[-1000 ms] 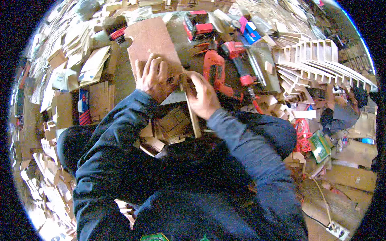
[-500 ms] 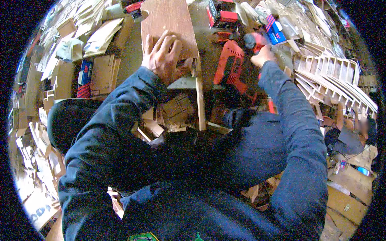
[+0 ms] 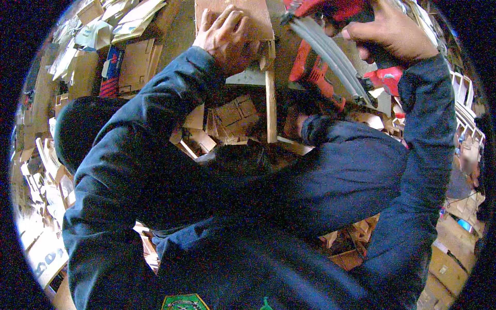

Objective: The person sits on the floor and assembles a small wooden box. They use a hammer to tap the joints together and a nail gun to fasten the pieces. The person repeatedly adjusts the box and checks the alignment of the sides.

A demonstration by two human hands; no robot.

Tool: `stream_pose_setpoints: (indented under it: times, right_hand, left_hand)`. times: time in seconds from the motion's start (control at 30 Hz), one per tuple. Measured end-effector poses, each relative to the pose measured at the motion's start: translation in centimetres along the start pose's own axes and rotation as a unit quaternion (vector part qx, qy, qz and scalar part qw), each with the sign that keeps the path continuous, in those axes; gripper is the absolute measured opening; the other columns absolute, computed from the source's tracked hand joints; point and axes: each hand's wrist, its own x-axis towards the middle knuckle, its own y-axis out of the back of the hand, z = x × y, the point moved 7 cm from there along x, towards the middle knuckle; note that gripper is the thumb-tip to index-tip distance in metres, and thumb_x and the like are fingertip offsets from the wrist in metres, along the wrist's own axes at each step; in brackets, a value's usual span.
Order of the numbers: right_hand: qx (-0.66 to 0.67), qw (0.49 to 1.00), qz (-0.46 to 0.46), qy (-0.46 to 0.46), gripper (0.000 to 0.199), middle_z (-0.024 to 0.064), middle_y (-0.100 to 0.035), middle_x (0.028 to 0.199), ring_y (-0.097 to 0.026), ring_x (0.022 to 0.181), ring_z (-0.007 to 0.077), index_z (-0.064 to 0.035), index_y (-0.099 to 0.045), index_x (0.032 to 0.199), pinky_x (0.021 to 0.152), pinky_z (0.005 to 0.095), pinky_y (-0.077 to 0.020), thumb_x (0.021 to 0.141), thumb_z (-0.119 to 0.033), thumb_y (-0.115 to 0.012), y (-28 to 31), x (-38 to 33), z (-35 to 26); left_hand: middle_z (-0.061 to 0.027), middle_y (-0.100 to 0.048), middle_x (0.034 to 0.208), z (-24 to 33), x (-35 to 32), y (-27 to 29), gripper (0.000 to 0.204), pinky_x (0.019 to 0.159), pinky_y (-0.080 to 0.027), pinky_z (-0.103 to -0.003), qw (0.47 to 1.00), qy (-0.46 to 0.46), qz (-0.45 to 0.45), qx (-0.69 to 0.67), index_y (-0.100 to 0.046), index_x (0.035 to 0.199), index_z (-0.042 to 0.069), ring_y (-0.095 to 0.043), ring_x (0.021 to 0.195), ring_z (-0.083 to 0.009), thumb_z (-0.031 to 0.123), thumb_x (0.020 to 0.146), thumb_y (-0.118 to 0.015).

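My left hand (image 3: 226, 37) lies over the near right part of a brown wooden board (image 3: 261, 18), its bent fingers gripping the board's surface. A narrow wooden strip (image 3: 270, 98) runs toward me from the board's near right corner. My right hand (image 3: 390, 36) is closed around the handle of a red and black nail gun (image 3: 343, 8), held up at the upper right. Its long grey magazine (image 3: 333, 54) slants down toward me, and its nose is left of my hand. Behind the magazine lies another red power tool (image 3: 308, 70), partly hidden.
Cardboard pieces (image 3: 137, 64) and a blue and red box (image 3: 110, 72) lie on the left. Scrap wood and cardboard (image 3: 235, 116) fill the space below the board. Slatted wooden frames (image 3: 462, 88) stand on the right, where another person (image 3: 469, 160) is partly visible.
My right hand has come up and to the right, with the nail gun now large in view. The board appears higher and slightly farther right in the picture; my left hand stays on it.
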Motion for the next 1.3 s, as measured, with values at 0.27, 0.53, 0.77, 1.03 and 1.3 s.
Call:
stream_pose_setpoints:
  times: [0.27, 0.53, 0.77, 1.03, 1.3]
  right_hand:
    - [-0.071, 0.994, -0.073, -0.031, 0.032, 0.0057, -0.068, 0.076, -0.065, 0.059, 0.0119, 0.0023, -0.063, 0.107, 0.052, 0.0249, -0.0516, 0.076, -0.001, -0.069, -3.0, 0.5, -2.8]
    - [-0.033, 0.996, -0.087, 0.016, 0.038, 0.0082, -0.068, 0.085, -0.065, 0.063, 0.0118, 0.0062, -0.058, 0.112, 0.055, 0.0246, -0.0527, 0.077, -0.002, -0.07, -3.4, 0.5, -3.1]
    - [-0.037, 0.993, -0.106, 0.033, 0.042, 0.0082, -0.068, 0.088, -0.064, 0.066, 0.0135, 0.0062, -0.057, 0.115, 0.061, 0.0261, -0.0534, 0.076, -0.004, -0.072, -4.0, 1.2, -2.6]
    - [-0.131, 0.988, -0.079, -0.011, 0.041, 0.0034, -0.068, 0.091, -0.063, 0.063, 0.0128, 0.0026, -0.061, 0.114, 0.06, 0.0268, -0.0508, 0.075, -0.004, -0.071, -3.8, 0.3, -3.5]
    - [0.0, 0.999, -0.002, 0.044, 0.038, 0.0036, -0.067, 0.088, -0.06, 0.06, 0.0079, 0.0014, -0.063, 0.113, 0.051, 0.023, -0.0479, 0.077, -0.004, -0.071, -2.1, 0.7, -2.3]
  left_hand:
    - [-0.0185, -0.056, 0.112, -0.2, -0.5, -0.1, 0.048, 0.089, -0.037, -0.06, 0.999, -0.035, 0.013, -0.008, -0.056, 0.109, -0.003, -0.052, 0.113, -0.0375, 0.027, 0.073, -0.061]
    - [-0.0197, -0.053, 0.12, -0.5, -0.8, -0.8, 0.051, 0.097, -0.033, -0.064, 1.0, -0.008, -0.019, -0.017, -0.056, 0.115, 0.0, -0.047, 0.123, -0.0402, 0.026, 0.072, -0.06]
    - [-0.0195, -0.054, 0.12, -0.3, -0.5, -0.4, 0.05, 0.095, -0.034, -0.062, 1.0, -0.009, -0.004, -0.029, -0.055, 0.115, 0.0, -0.048, 0.123, -0.0393, 0.025, 0.072, -0.061]
    - [-0.0182, -0.056, 0.115, -0.2, -0.7, -0.5, 0.053, 0.094, -0.034, -0.059, 1.0, -0.029, -0.007, 0.006, -0.055, 0.114, -0.002, -0.05, 0.121, -0.0383, 0.028, 0.072, -0.064]
    - [-0.0123, -0.053, 0.136, -1.6, -1.6, 0.3, 0.039, 0.106, -0.025, -0.069, 0.999, 0.025, -0.037, 0.002, -0.058, 0.116, 0.01, -0.048, 0.129, -0.0333, 0.036, 0.086, -0.06]
